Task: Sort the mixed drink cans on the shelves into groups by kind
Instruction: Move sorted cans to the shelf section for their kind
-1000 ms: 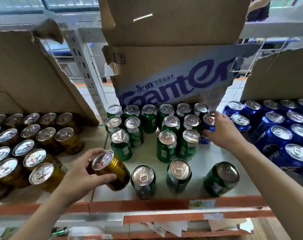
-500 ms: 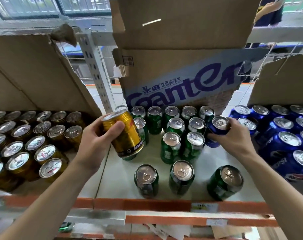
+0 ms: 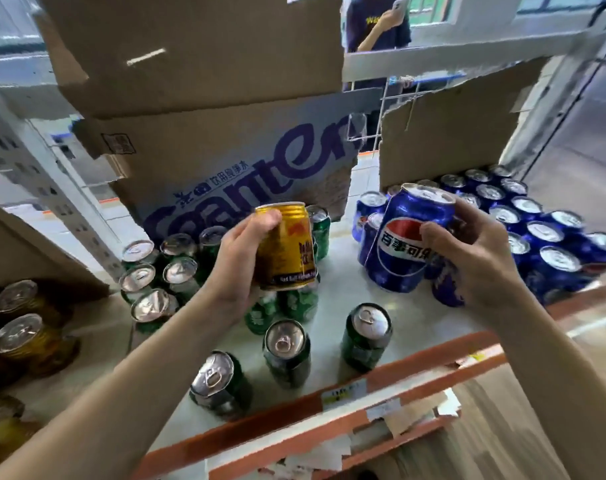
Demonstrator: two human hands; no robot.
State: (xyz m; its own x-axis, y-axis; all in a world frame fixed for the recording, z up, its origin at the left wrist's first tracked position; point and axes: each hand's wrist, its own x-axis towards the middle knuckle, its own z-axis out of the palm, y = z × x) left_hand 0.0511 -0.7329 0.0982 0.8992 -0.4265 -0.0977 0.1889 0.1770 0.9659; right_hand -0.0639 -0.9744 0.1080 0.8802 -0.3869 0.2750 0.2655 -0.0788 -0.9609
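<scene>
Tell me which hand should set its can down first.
Probably right. The right hand holds the blue can right at the blue group, a short move. The left hand holds the gold can above the green cans, with the gold group well off to the left.

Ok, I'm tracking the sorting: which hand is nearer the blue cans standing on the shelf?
Right. The right hand, gripping a blue can, hovers at the near-left edge of the blue group; the left hand, gripping a gold can, is over the green cans, further left.
</scene>
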